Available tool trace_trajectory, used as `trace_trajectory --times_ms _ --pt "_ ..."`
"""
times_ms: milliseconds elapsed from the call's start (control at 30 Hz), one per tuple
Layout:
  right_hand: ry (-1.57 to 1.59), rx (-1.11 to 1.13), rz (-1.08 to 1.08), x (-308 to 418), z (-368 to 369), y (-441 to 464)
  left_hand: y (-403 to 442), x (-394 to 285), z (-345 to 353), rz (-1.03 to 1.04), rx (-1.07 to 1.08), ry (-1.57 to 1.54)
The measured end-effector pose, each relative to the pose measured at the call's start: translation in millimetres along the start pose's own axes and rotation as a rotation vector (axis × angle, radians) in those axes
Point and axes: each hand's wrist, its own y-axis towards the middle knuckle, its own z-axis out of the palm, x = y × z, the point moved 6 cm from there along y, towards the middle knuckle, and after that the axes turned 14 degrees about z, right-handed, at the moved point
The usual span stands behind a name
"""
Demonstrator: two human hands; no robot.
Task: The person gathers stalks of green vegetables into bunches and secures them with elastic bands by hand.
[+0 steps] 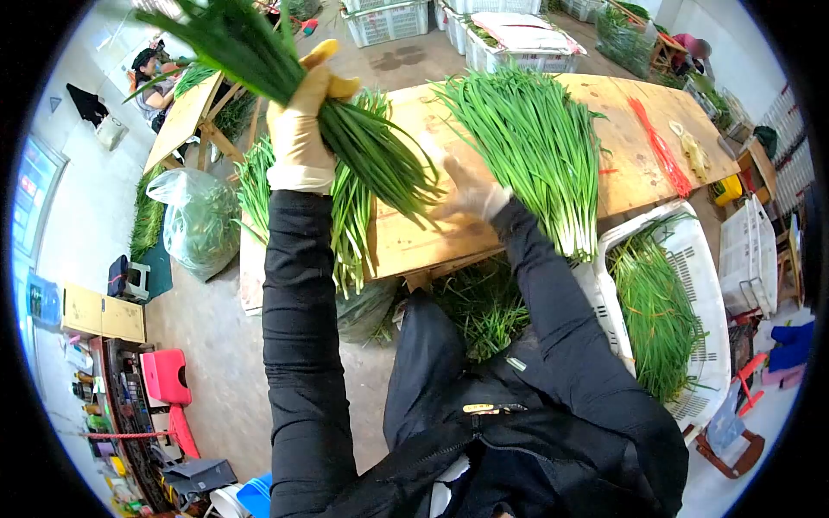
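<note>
Raised over the left part of the wooden table, my left hand (304, 129) in a pale glove with yellow fingertips is closed around a bunch of garlic chives (376, 155). The long leaves stretch to the upper left, and the other end hangs toward my right hand. My right hand (471, 192), gloved and blurred, has its fingers apart near that end and holds nothing visible. Just right of it lies a broad pile of chives (540, 155), white stalks toward me. More chives (352, 216) lie under my left forearm, partly hidden by it.
Red ties (661, 147) and a yellowish glove (691, 151) lie on the right of the wooden table (414, 246). A white crate (712, 319) of chives stands at my right. A plastic bag (197, 224) sits on the floor at left. Two people work farther back.
</note>
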Motion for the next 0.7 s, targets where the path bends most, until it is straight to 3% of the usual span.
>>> trace_trajectory --times_ms 33,100,167,233,333,367,433,500,567,633,667,700 --pt "0.138 0.011 0.093 4 6 -19 2 -4 -1 0.002 -0.013 -0.080" --pt "0.232 -0.128 -0.075 13 7 -36 4 -4 -6 -0.001 0.045 -0.268" --pt "0.354 -0.056 -0.084 5 16 -37 1 -6 -9 -0.024 0.062 -0.353" --pt "0.187 0.008 -0.079 14 15 -40 -5 -4 -7 -0.030 0.077 -0.375" --pt "0.085 -0.071 -0.046 48 20 -35 -16 1 10 -0.018 0.070 -0.423" --pt "0.228 -0.054 0.176 76 18 -40 -19 1 16 -0.018 0.026 -0.418" --pt "0.483 -0.032 0.051 43 48 -10 -17 -1 26 -0.003 0.049 -0.405" --pt "0.051 -0.273 -0.178 58 34 -13 -12 -12 35 0.073 0.086 -0.212" --pt "0.123 -0.358 -0.174 47 28 -12 -12 -26 41 0.091 0.165 -0.200" --pt "0.206 -0.349 -0.084 -1 45 -2 -11 -32 49 0.192 0.273 0.197" --pt "0.085 -0.247 0.055 -13 54 3 -13 -24 50 0.149 0.259 0.108" --pt "-0.033 -0.146 0.192 -27 62 6 -12 -19 49 0.130 0.262 0.221"
